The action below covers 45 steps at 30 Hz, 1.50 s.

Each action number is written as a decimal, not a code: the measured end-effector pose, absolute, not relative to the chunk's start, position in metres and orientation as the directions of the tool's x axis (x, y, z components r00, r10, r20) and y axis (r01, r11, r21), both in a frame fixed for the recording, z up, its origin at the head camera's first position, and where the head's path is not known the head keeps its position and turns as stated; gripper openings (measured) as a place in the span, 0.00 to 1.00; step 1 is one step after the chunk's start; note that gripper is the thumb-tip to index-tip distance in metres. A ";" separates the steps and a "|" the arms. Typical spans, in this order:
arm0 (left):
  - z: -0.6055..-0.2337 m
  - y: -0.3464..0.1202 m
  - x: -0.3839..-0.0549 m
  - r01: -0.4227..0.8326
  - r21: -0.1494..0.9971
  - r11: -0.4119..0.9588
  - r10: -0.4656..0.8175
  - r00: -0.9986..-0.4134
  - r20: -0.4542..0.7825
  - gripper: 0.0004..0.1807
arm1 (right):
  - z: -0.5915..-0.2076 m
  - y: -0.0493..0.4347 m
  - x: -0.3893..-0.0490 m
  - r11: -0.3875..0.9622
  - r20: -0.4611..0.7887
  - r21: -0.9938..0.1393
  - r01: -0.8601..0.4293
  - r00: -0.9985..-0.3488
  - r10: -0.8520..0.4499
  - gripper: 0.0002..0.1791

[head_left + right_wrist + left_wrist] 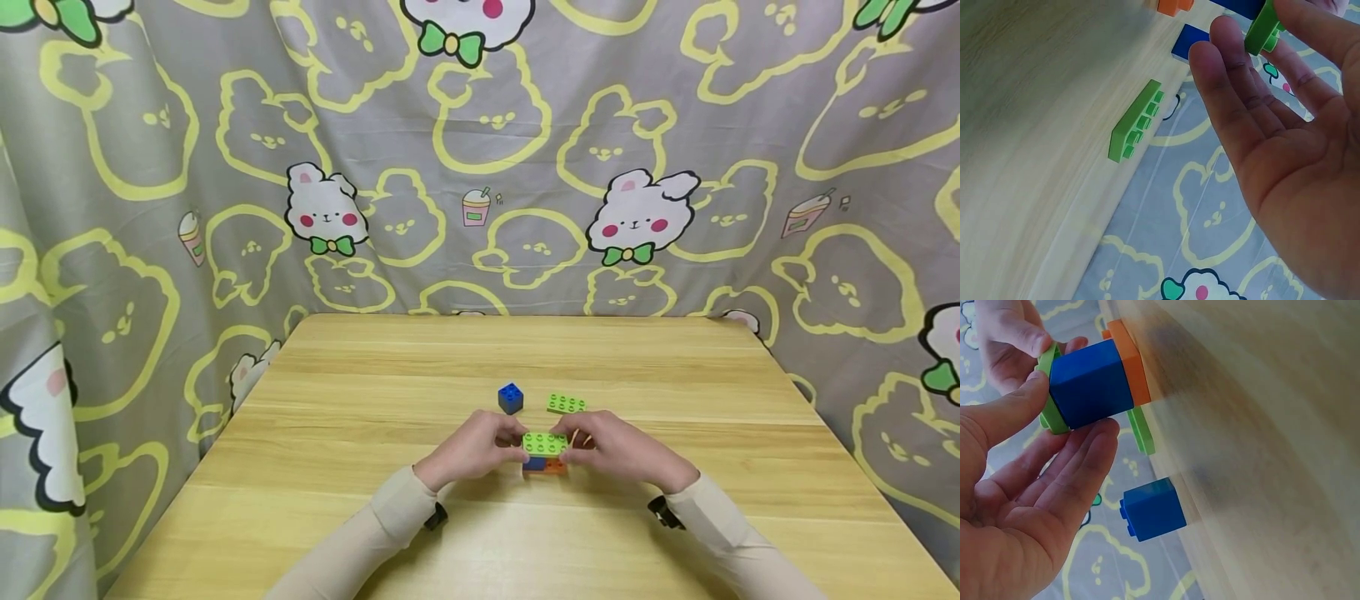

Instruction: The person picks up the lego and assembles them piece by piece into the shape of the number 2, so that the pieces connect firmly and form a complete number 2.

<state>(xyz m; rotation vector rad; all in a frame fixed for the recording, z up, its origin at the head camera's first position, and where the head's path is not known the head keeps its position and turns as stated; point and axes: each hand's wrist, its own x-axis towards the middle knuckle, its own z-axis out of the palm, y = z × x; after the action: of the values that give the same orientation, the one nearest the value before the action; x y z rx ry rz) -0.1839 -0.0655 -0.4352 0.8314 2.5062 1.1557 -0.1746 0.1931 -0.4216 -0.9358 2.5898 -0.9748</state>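
Both hands are at a small stack of toy building bricks. On top lies a flat light-green brick, over a blue brick that sits at the left on a flat orange brick. My left hand pinches the green brick's left end between thumb and fingers. At its right end my right hand pinches it too, with the thumb on the near side. The green brick looks slightly tilted on the blue one in the left wrist view; whether it is pressed down fully I cannot tell.
Beyond the stack, a loose blue brick stands on the wooden table. To its right lies another flat green brick, studs up. A patterned curtain hangs behind the table's far edge and along its sides.
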 end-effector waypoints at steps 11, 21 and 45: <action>-0.434 -0.065 -0.184 0.400 0.756 0.519 0.600 -0.800 0.012 0.13 | -0.420 0.193 -0.174 0.582 0.012 -0.657 -0.480 -0.778 -0.628 0.13; -0.434 -0.065 -0.184 0.384 0.762 0.521 0.594 -0.805 -0.001 0.14 | -0.421 0.192 -0.174 0.581 0.026 -0.644 -0.498 -0.773 -0.634 0.12; -0.436 -0.066 -0.185 0.369 0.757 0.539 0.582 -0.813 -0.017 0.13 | -0.421 0.193 -0.176 0.573 0.038 -0.617 -0.540 -0.747 -0.663 0.11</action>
<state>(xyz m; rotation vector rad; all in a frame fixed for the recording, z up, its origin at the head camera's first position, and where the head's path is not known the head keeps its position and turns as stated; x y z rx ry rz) -0.1845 -0.0662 -0.4355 0.7949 2.5116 1.1421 -0.1756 0.1930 -0.4211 -1.0090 2.6063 -0.9214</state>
